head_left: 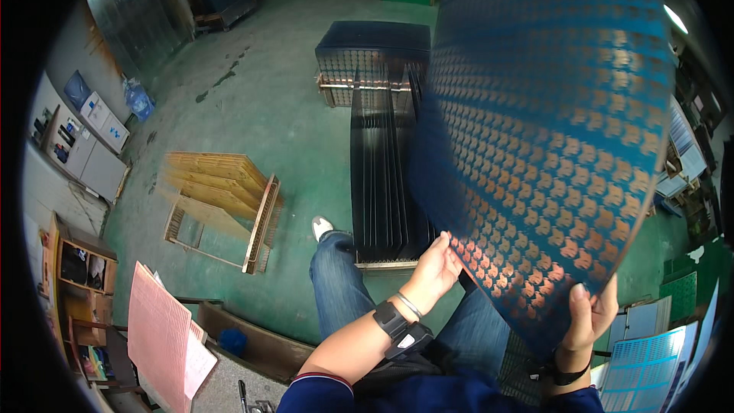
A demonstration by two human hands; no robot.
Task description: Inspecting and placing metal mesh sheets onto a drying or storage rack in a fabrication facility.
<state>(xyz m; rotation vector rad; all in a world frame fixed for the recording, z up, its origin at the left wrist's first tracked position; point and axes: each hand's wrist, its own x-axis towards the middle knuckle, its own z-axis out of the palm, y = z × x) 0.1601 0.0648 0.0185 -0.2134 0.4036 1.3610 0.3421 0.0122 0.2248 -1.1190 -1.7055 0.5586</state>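
Observation:
A large, thin blue sheet (550,145) with rows of copper-coloured shapes is held up in front of me on the right, tilted. My left hand (434,271) pinches its lower left edge between thumb and fingers. Around its lower right corner, my right hand (589,317) is closed with the thumb on the patterned face. Just left of the sheet, a rack (378,206) holds several dark sheets standing on edge. The raised sheet hides the rack's right side.
Behind the rack sits a stack of dark patterned sheets (375,38). A wooden rack with yellowish boards (218,183) stands on the floor to the left. Pink sheets (157,336) lean at the lower left beside a trough (267,344). More blue panels (642,359) are at the lower right.

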